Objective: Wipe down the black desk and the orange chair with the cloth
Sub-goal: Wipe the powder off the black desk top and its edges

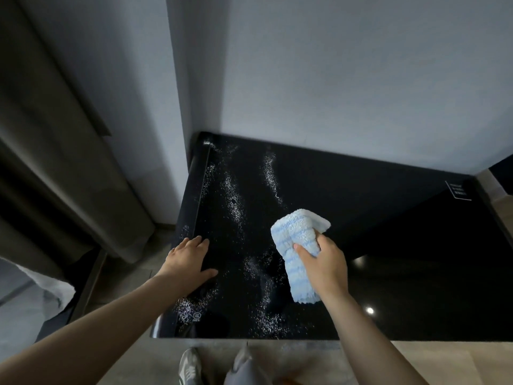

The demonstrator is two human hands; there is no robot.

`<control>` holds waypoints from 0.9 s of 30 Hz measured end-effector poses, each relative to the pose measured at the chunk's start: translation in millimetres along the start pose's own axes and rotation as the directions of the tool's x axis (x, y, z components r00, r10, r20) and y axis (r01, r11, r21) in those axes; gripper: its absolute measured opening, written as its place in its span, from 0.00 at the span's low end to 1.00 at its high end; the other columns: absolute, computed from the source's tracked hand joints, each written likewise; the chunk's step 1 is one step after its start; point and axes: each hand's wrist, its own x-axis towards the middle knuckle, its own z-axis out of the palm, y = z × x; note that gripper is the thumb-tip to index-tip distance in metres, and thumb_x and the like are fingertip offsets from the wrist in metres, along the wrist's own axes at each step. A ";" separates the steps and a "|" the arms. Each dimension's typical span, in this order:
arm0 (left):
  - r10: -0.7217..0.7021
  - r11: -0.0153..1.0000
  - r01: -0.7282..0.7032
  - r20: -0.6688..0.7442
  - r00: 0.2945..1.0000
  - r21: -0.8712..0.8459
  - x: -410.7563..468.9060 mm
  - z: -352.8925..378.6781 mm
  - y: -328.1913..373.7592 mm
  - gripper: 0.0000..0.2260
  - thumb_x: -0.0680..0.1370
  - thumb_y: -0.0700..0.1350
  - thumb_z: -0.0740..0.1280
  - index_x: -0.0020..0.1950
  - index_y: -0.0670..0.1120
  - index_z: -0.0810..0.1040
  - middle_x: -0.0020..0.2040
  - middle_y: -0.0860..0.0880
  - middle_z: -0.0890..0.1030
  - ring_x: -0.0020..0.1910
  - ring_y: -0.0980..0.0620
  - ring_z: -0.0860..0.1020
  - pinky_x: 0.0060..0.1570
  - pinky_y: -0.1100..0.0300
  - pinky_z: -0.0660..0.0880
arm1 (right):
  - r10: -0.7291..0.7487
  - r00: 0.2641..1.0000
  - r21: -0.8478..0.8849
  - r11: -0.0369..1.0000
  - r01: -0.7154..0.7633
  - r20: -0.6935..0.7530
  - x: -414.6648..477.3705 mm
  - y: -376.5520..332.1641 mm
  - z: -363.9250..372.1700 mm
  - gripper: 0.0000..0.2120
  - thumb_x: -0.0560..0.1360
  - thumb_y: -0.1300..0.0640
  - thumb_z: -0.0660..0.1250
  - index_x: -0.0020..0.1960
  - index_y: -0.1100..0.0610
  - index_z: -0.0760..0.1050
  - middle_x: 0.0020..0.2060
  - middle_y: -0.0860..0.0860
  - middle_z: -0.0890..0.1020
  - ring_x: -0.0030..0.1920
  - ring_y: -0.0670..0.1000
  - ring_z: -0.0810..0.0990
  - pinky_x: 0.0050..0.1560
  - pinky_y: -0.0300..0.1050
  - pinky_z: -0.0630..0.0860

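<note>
Cloth in the right hand over the speckled desk.

The right hand [323,265] gripped the folded blue cloth [298,237] round its middle, one end poking past the fingers and the other hanging by the wrist, over the desk [402,245]; contact could not be told. The left hand [188,259] lay flat with straight fingers near the desk's left edge. White specks [230,195] streaked the left half. The cloth looked soft, light and floppy, so a bunched mid-length grip likely suited it. The chair was not clearly in view.
</note>
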 end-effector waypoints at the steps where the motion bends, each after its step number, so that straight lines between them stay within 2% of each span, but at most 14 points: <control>1: 0.002 1.000 -0.002 0.004 1.000 -0.003 5.5 -1.9 -1.5 0.38 0.76 0.61 0.65 0.78 0.48 0.51 0.79 0.47 0.53 0.77 0.46 0.52 0.75 0.52 0.54 | 0.003 1.000 -0.005 1.000 -0.003 0.001 6.2 -3.5 1.7 0.09 0.74 0.48 0.70 0.50 0.51 0.78 0.43 0.45 0.80 0.45 0.45 0.79 0.46 0.47 0.79; 8: -0.001 0.999 0.001 0.014 1.000 -0.036 47.2 -9.3 -4.8 0.39 0.75 0.60 0.66 0.79 0.49 0.50 0.79 0.48 0.53 0.78 0.45 0.51 0.75 0.52 0.53 | 0.011 1.000 0.003 1.000 -0.011 0.010 58.7 -18.0 19.4 0.08 0.75 0.48 0.70 0.47 0.51 0.77 0.42 0.44 0.80 0.45 0.45 0.80 0.44 0.44 0.79; 11: -0.018 0.999 0.018 0.012 1.000 -0.043 66.5 -12.8 -3.1 0.39 0.76 0.60 0.65 0.79 0.49 0.49 0.79 0.48 0.52 0.78 0.45 0.50 0.75 0.52 0.52 | -0.005 1.000 0.009 1.000 0.005 0.008 90.3 -21.9 25.8 0.08 0.75 0.48 0.70 0.48 0.52 0.77 0.42 0.45 0.80 0.45 0.45 0.80 0.46 0.46 0.79; 17: -0.042 0.999 0.042 -0.004 0.999 -0.032 110.0 -25.3 4.2 0.39 0.75 0.61 0.66 0.79 0.55 0.48 0.79 0.49 0.44 0.78 0.43 0.45 0.75 0.49 0.51 | -0.049 0.999 -0.013 0.999 0.049 -0.004 168.9 -33.2 31.0 0.11 0.74 0.47 0.70 0.48 0.55 0.77 0.42 0.47 0.80 0.44 0.47 0.79 0.44 0.47 0.79; 23: -0.115 0.993 0.114 0.016 0.993 0.030 152.6 -27.0 5.5 0.51 0.68 0.67 0.69 0.78 0.56 0.40 0.78 0.49 0.34 0.76 0.39 0.36 0.74 0.41 0.47 | -0.086 0.996 -0.072 0.994 0.086 -0.001 239.1 -44.4 43.0 0.13 0.76 0.48 0.68 0.55 0.56 0.77 0.50 0.51 0.80 0.50 0.51 0.79 0.50 0.51 0.78; 27: -0.166 0.985 0.163 0.058 0.984 0.055 169.0 -19.3 0.3 0.56 0.64 0.69 0.71 0.77 0.56 0.36 0.76 0.47 0.29 0.75 0.39 0.33 0.73 0.39 0.44 | -0.132 0.991 -0.139 0.981 0.134 0.027 281.7 -50.6 52.4 0.15 0.76 0.49 0.67 0.58 0.57 0.76 0.53 0.53 0.80 0.54 0.54 0.78 0.50 0.48 0.75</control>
